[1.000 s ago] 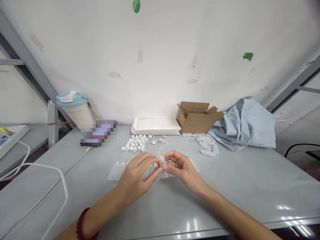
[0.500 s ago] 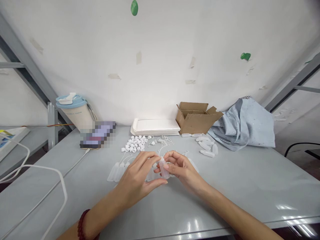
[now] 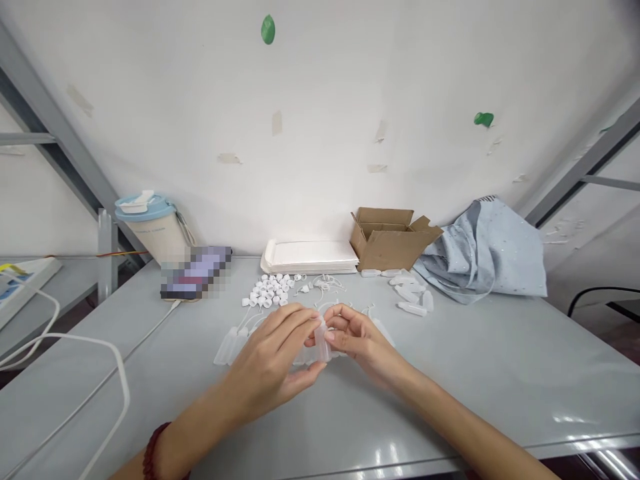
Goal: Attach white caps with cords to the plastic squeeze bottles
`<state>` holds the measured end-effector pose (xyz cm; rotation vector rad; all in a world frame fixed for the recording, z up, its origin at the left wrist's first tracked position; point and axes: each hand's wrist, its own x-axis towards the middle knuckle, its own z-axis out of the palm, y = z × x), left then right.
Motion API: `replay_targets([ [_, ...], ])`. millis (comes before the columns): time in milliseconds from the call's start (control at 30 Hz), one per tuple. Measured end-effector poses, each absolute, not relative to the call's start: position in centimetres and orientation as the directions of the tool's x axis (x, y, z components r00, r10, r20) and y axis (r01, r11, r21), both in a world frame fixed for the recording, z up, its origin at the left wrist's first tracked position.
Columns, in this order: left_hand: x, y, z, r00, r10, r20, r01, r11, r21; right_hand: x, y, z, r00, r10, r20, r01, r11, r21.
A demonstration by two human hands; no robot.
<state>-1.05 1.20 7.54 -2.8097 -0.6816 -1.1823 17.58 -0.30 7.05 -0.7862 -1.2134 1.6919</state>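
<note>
**Slim translucent plastic bottle [image 3: 321, 343] held upright**

Head view: the bottle lies just right of the left hand [image 3: 281, 347], which grips it end to end, fingertips above, thumb at the base. The right hand [image 3: 357, 337], equally near, pinches its side. Long axis nearly vertical; the upper end is partly hidden.

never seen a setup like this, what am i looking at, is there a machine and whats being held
No machine here: these are a person's bare left hand and right hand. The view comes from a camera worn on the person's head, looking forward and down. Between them, both hands hold a small translucent bottle by their fingertips. On the grey table lie white caps, loose bottles, a white stack, an open cardboard box, a phone, a lidded cup and a pale blue cloth bundle.
</note>
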Motion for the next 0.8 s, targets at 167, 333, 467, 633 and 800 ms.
replay_targets([
  [167,-3.6,-0.6,7.4,0.667,0.494,0.558,0.477,-0.858,0.190,17.6,-0.3,7.2,-0.237,0.971,-0.013,-0.199,-0.062,-0.978],
  [333,-8.1,-2.5,5.6,0.669,0.594,0.446,0.585,-0.792,0.176,18.3,0.0,7.7,-0.076,0.997,0.004,-0.116,-0.005,-0.993],
  [467,-10.8,-3.0,4.4,0.660,0.610,0.439,0.616,-0.774,0.147,18.7,0.2,7.8,-0.043,0.998,0.036,-0.109,0.031,-0.994],
  [633,-12.5,-3.2,3.3,0.650,0.663,0.371,0.678,-0.727,0.111,18.5,0.3,7.8,-0.006,0.999,0.041,-0.089,0.040,-0.995],
  [800,-13.0,-3.2,3.4,0.678,0.666,0.313,0.681,-0.729,0.075,18.4,0.2,7.8,0.001,0.999,0.035,-0.072,0.035,-0.997],
])
